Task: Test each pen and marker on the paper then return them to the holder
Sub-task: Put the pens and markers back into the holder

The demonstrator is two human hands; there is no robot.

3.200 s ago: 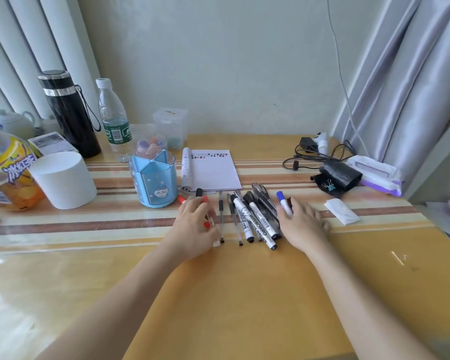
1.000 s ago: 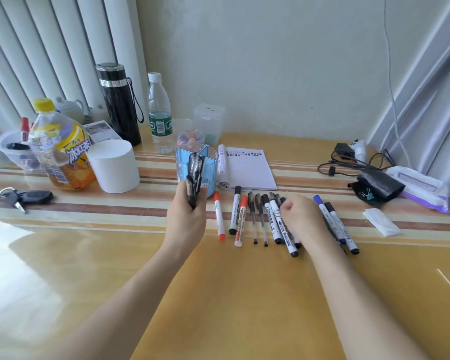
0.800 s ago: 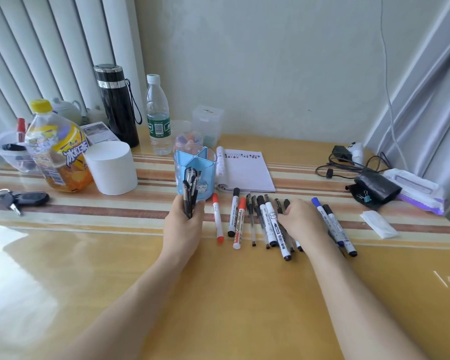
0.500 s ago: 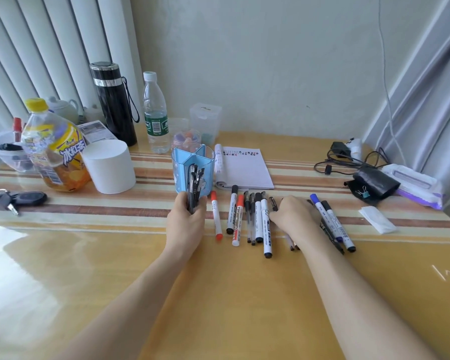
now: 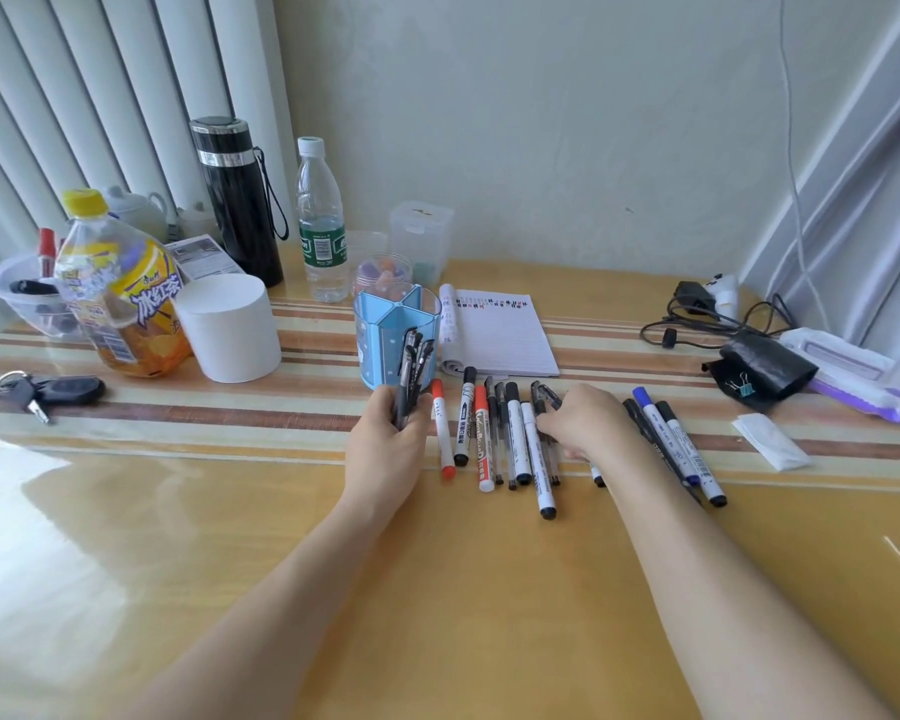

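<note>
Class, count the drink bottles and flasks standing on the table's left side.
3: the yellow-capped orange iced-tea bottle far left, the black steel flask behind it, the clear water bottle beside that. None looks hidden.

Both forearms bare all the way to frame edge, no sleeves showing. Left hand (image 5: 385, 444) and right hand (image 5: 591, 426) bare too: no gloves, rings, watch or bracelets visible. Nails can't tell.

Bare tabletop (image 5: 437, 589) before pens (image 5: 515, 444).
</note>
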